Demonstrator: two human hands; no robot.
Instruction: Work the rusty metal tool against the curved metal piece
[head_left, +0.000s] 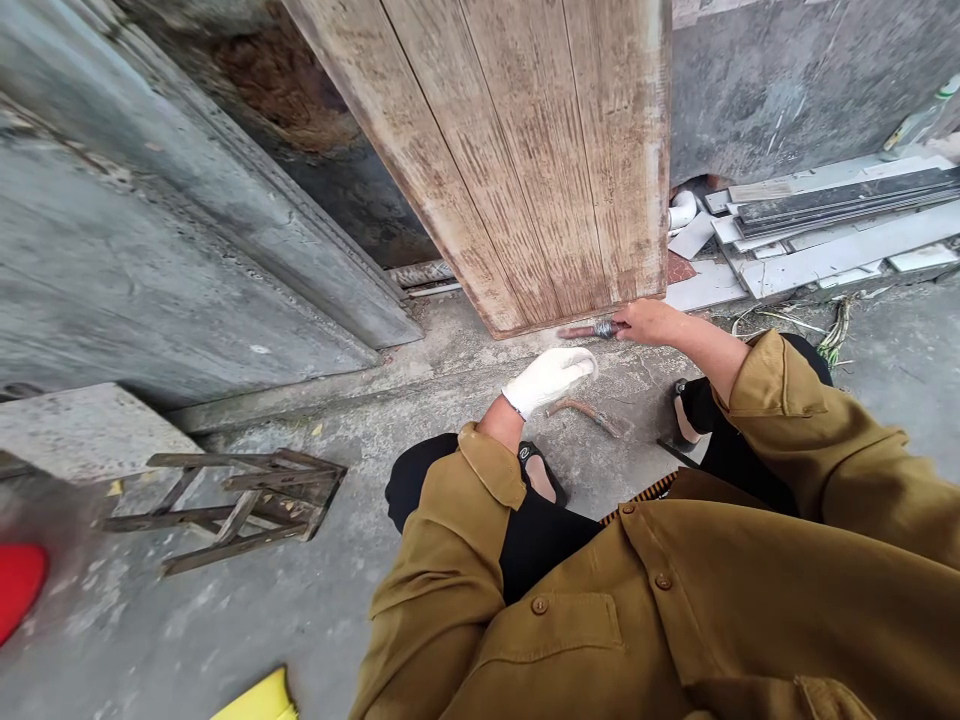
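My right hand point(651, 323) is bare and closed round one end of a short brown stick-like tool point(576, 332). Silvery-grey wrapping binds its middle, and its exact kind does not show. The tool lies at the bottom edge of a weathered wooden plank panel point(540, 180), which stands tilted against the wall. My left hand point(549, 378) wears a white glove. Its fingers are curled just below the tool, apart from it, and whatever they may hold is hidden. Beneath that hand, a curved brown stick-like piece point(589, 413) rests on the concrete.
Stacked tile and board strips point(840, 225) lie along the wall at right, near a white pipe elbow point(681, 210). Dry stalks point(836, 335) are on the ground. A wooden stool on its side point(240, 500), a red object point(19, 590) and a yellow one point(259, 700) are at left.
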